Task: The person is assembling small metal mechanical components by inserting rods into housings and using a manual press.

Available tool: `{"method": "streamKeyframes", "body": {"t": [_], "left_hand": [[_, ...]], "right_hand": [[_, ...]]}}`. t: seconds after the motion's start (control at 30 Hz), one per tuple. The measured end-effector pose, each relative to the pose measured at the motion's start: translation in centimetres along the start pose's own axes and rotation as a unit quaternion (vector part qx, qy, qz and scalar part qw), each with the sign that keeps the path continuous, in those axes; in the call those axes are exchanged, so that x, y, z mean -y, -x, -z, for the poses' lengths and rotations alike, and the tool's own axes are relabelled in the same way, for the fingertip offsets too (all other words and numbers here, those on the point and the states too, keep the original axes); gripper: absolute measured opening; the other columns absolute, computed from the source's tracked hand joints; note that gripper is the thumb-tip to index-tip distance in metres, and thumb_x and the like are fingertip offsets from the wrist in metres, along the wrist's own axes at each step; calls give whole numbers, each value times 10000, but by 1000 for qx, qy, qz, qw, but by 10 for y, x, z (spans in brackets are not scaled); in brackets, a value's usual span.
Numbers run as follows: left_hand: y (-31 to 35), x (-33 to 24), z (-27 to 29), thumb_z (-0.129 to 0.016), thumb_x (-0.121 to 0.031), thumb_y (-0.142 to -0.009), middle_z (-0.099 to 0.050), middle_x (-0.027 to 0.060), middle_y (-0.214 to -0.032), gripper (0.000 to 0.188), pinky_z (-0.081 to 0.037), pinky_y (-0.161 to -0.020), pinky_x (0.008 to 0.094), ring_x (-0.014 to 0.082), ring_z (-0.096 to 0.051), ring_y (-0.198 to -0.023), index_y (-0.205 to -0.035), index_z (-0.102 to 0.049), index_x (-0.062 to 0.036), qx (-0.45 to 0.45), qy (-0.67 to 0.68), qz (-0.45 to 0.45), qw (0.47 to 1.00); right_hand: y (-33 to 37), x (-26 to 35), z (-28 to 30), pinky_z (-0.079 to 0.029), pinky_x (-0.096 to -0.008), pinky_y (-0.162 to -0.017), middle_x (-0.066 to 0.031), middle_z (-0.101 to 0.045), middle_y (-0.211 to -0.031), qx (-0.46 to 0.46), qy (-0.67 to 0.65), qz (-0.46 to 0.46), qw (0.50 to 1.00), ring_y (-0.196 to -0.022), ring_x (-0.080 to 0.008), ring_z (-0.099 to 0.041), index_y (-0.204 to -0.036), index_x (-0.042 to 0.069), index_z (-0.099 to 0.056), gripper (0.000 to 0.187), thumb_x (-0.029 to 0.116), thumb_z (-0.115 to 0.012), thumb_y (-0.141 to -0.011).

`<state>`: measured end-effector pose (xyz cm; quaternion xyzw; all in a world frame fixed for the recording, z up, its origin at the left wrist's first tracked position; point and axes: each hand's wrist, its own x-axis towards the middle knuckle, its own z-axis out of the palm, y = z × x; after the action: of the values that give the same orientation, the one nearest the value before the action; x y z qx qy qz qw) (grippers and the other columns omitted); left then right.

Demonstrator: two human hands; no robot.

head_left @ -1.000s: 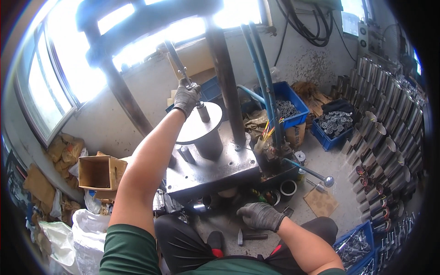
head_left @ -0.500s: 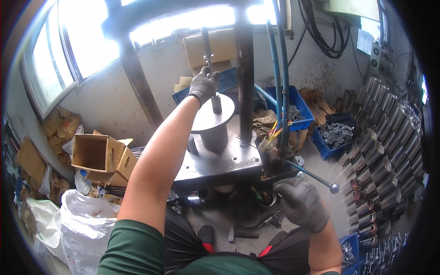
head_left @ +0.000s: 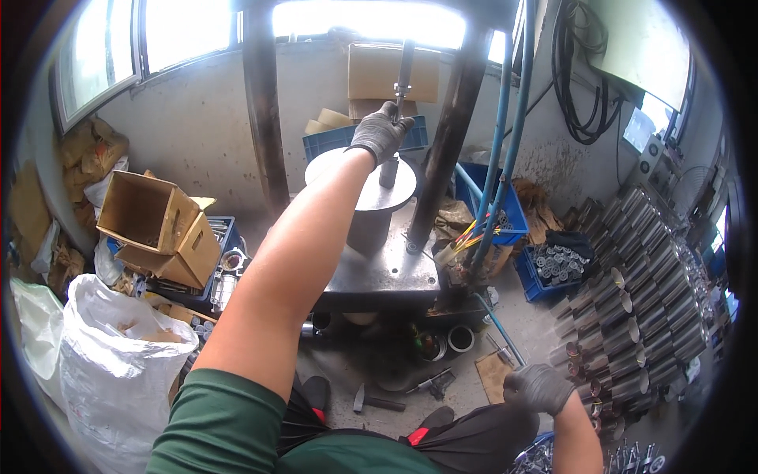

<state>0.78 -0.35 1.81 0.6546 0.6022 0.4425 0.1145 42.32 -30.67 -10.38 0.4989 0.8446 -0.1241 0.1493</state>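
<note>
Metal rod (head_left: 406, 67) meets knit-gloved left hand (head_left: 382, 133) above round plate (head_left: 395, 196).

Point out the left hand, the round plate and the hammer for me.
Left hand (head_left: 379, 136): head view, middle of its gloved back.
Round plate (head_left: 385, 197): head view, bare top surface, toward the near edge.
Hammer (head_left: 384, 404): head view, on its handle.
</note>
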Motion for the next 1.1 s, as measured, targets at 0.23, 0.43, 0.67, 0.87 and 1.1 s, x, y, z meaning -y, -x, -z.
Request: {"method": "streamKeyframes", "body": {"t": [0.23,0.43,0.67,0.87,1.1], "left_hand": [[3,-1,2,-676,-401,-1013,-711,230,-1273,487,-515,-1052,470,395,-675,-1210,-1359,-603,-65,-11,0,-7,1000],[0,5,-5,-678,-438,-1005,-732,224,-1169,474,-533,-996,471,394,-699,-1139,-1318,-607,-89,-29,-5,-21,999],[-10,16,-11,-683,-461,-1001,-752,206,-1068,441,-551,-939,464,369,-728,-1056,-1239,-620,-95,-40,-4,-41,998],[-10,14,-11,-685,-478,-994,-751,213,-1085,465,-552,-951,469,389,-722,-1070,-1242,-625,-89,-46,-13,-39,998],[-5,10,-4,-683,-420,-997,-729,239,-1204,467,-527,-1026,469,397,-692,-1168,-1291,-630,-61,-19,-10,-21,1000]], "right_hand": [[5,8,-18,-571,-520,-754,-207,-697,-762,-87,-25,-36,995,-782,-417,-709,-809,70,-710,271,318,-641,-895],[4,-8,-34,-564,-530,-740,-208,-686,-743,-96,-8,26,995,-773,-420,-704,-778,70,-701,284,323,-647,-897],[3,5,-21,-579,-512,-758,-201,-712,-782,-76,-13,-20,997,-806,-404,-719,-870,98,-759,275,347,-643,-891],[2,-9,-8,-586,-504,-771,-195,-738,-877,-85,-27,2,996,-830,-395,-727,-970,137,-789,258,329,-647,-870],[-1,-5,19,-586,-476,-837,-171,-753,-1072,-169,-117,-2,979,-932,-385,-727,-1068,92,-769,275,241,-650,-870]]}}
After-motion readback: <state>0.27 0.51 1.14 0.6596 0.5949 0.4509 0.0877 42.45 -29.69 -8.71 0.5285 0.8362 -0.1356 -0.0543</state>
